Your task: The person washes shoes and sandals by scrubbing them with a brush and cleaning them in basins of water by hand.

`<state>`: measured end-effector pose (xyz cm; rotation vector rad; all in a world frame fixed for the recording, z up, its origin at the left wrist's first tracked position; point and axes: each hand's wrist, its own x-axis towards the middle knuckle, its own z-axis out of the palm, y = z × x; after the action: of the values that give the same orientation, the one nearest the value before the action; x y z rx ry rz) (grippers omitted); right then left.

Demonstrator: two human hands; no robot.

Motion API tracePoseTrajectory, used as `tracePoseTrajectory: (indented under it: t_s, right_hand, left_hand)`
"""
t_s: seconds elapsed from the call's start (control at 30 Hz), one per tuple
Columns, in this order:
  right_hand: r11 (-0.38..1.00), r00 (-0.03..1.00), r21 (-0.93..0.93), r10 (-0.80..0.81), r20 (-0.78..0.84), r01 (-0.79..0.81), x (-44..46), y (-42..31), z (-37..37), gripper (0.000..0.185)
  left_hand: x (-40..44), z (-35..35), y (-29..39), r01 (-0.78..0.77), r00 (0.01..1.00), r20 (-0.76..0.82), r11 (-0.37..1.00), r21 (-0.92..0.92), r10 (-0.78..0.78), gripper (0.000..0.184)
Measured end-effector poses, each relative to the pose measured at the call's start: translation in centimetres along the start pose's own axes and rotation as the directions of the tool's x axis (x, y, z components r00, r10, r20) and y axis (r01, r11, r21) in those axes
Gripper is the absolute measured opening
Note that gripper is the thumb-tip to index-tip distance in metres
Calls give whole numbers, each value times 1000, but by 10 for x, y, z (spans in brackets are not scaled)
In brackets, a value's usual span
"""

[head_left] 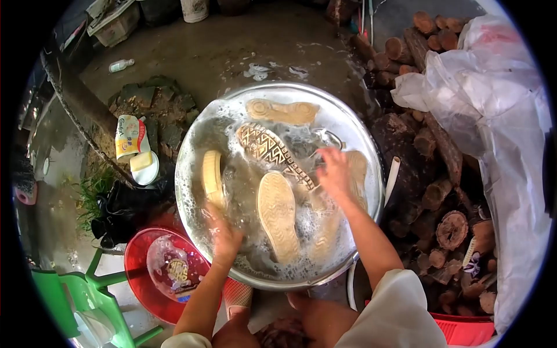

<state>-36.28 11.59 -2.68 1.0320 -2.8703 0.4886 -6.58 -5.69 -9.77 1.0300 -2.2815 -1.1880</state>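
A big round metal basin (184,139) holds soapy water and several shoes lying sole up. My left hand (224,235) is over the basin's left side, fingers stretched at the lower end of a shoe with a pale sole (213,174); whether they touch it is unclear. On the right, my right hand (335,174) has its fingers apart, beside a shoe with a black-and-tan patterned sole (270,148) and a submerged pale shoe (356,168). A cream-soled shoe (277,211) lies between my hands. Another tan sole (282,111) floats at the far rim.
To the lower left stand a red basin (136,267) with suds and a brush, and a green plastic chair (96,298). A bar of soap (141,160) and a yellow-white packet (131,136) rest left. Stacked logs (451,229) and plastic sheeting (493,110) line the right.
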Motion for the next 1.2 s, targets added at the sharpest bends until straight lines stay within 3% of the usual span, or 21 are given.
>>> tracePoseTrajectory:
  t_s: [0.03,0.1,0.13,0.23,0.27,0.33,0.37,0.4,0.47,0.53,0.7,0.8,0.83,0.87,0.93,0.97,1.03,1.07,1.1,1.13,1.2]
  right_hand:
    - [997,999,-71,41,-27,-43,9,15,1,50]
    - [974,998,-226,5,-66,-20,19,50,21,46]
    - [954,996,-300,-20,-86,-7,26,62,35,43]
    - [914,985,-385,162,55,-128,52,43,38,25]
    - [940,989,-326,131,69,-102,56,40,34,20]
    - [977,993,-211,66,93,-45,60,41,21,12]
    - [989,1000,-148,-23,-16,20,65,50,23,14]
    - [996,997,-89,-8,-77,1,70,36,10,15]
    - [998,981,39,49,-189,-42,77,-5,-28,17]
    - [994,965,108,2,-262,28,92,-13,-35,23]
    - [945,960,317,12,-281,81,75,-86,-82,26]
    - [894,929,386,-78,-362,226,50,-113,-98,20]
    - [878,910,396,-96,-403,268,43,-117,-99,19]
    - [860,888,404,-113,-445,311,36,-121,-99,18]
    - [828,903,491,-42,-428,271,19,-126,-93,19]
    - [804,901,529,-17,-433,270,10,-131,-87,20]
    - [767,934,607,27,-356,209,-16,-144,-75,22]
    - [764,931,593,-28,-363,254,-28,-147,-65,22]
    - [742,936,622,-21,-351,250,-38,-149,-55,21]
    - [717,944,654,-17,-330,241,-47,-150,-45,20]
    - [764,955,597,-89,-282,247,-61,-159,-47,15]
  left_hand:
    - [0,-3,15,-118,984,-110,976,184,140,97]
    - [2,-6,24,-106,994,38,962,253,100,102]
    - [3,-9,29,-103,991,107,952,287,75,104]
    - [11,-20,49,89,948,267,951,297,-172,104]
    - [11,-22,49,166,906,327,937,307,-268,105]
    - [4,-7,21,49,953,262,933,356,-150,106]
    - [3,-5,16,22,959,255,926,378,-127,105]
    - [2,-3,14,-5,963,248,916,401,-103,105]
    - [1,-8,17,10,959,267,951,308,-97,104]
    - [2,-10,17,21,960,268,976,218,-80,104]
    - [-3,-1,-6,68,961,263,994,82,-87,99]
    - [-2,-17,32,-42,965,260,951,306,-41,95]
    - [0,-33,57,104,938,309,978,180,-156,82]
    - [-2,-31,50,-41,975,223,976,215,-8,75]
    - [-7,-24,33,-305,952,71,896,323,298,60]
    - [-10,-29,29,-381,922,43,878,290,385,34]
    - [-15,-60,37,-396,916,15,897,199,401,24]
    - [-18,-77,35,-391,918,1,905,166,396,20]
    - [-21,-94,26,-352,930,-89,933,74,358,13]
    - [-27,-120,28,-206,967,-138,976,74,215,13]
    - [-40,-151,-1,189,925,-280,952,-242,-256,17]
